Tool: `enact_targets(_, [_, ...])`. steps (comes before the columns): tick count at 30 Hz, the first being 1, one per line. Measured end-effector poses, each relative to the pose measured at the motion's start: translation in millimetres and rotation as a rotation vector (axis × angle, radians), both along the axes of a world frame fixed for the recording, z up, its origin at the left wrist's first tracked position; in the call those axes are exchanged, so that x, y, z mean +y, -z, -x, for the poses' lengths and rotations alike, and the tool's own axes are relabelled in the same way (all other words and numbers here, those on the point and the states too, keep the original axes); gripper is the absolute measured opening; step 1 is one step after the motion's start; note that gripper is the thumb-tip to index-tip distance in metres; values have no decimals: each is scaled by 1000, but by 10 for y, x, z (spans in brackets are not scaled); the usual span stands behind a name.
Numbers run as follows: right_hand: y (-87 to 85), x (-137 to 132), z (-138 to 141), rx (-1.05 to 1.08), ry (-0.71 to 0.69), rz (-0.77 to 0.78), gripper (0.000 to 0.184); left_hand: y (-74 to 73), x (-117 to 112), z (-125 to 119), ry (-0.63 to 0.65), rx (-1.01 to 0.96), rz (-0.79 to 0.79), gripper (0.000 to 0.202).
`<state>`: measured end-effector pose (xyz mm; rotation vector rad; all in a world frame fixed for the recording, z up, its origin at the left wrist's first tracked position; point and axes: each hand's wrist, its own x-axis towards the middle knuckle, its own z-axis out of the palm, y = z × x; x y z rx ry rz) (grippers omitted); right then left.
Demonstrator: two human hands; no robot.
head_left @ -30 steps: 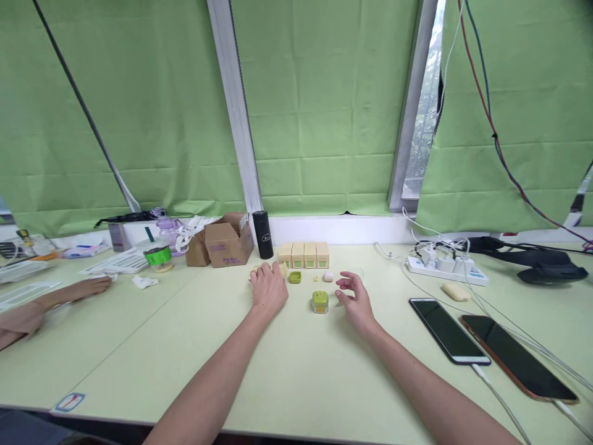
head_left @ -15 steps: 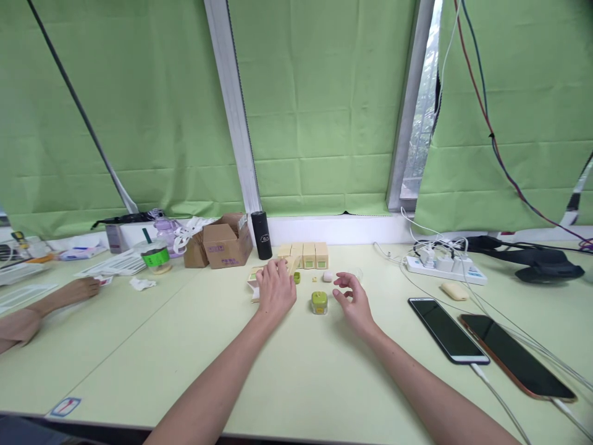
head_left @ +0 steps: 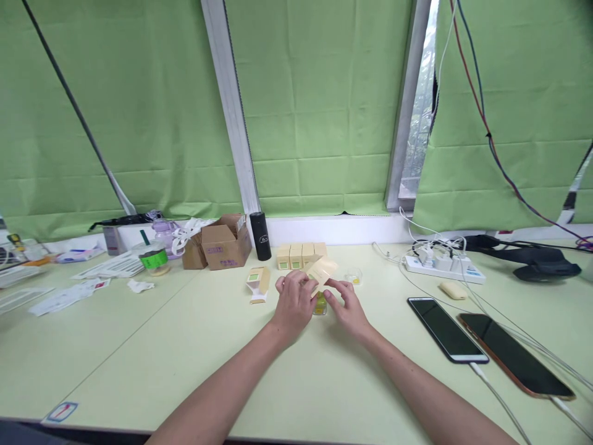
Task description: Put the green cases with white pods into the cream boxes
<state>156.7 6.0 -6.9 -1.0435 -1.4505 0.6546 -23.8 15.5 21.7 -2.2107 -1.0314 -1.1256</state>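
Observation:
In the head view my left hand (head_left: 293, 304) is closed on a cream paper sheet (head_left: 323, 269), which it holds tilted at mid-table. My right hand (head_left: 348, 309) has its fingers curled, with thumb and forefinger at the sheet's lower right edge. Below the sheet and between my hands stands a small clear jar with a green lid (head_left: 320, 305), partly covered by my fingers. An opened cream carton (head_left: 258, 282) lies left of my left hand, its flap towards me. Behind the sheet is a row of several cream cartons (head_left: 296, 256). A small clear container (head_left: 354, 277) sits beyond my right hand.
A black tumbler (head_left: 260, 236) and a cardboard box (head_left: 226, 242) stand at the back left, beside a green-banded cup (head_left: 154, 258). Rightward lie two phones (head_left: 447, 330) with cables, a cream case (head_left: 453, 290) and a power strip (head_left: 445, 269).
My left hand has moved right from the opened carton, bringing the cream sheet over the jar. My right hand has come slightly left to the sheet. Another person's arm has left the left side.

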Motion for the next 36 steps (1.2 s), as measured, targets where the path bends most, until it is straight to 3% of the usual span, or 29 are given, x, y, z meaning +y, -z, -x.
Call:
enact_targets(9, [75,75,-26,190,-141,8,56,99,-20,-24,130,25,-2,21])
enact_targets(14, [54,100,-57,217,-67,-16,51,64,-55,28,183,53,50,27])
enact_targets(19, [2,77,-75,193,0,-67,46,33,-41,55,209,-49,1,38])
enact_targets(25, [-54,-14,-65,98,31,-166,48,-6,6,52,207,-148,-67,48])
enact_targets(29, [-88,-61,-99,-88,71,-329,46,-3,26,60,196,-173,-16,55])
enact_targets(33, [-120,-92,-153,-364,66,-590,65,4,32,80,212,-151,21,60])
enact_targets(36, [-123,-112,-165,-477,86,-670,73,0,30,98,218,-112,44,68])
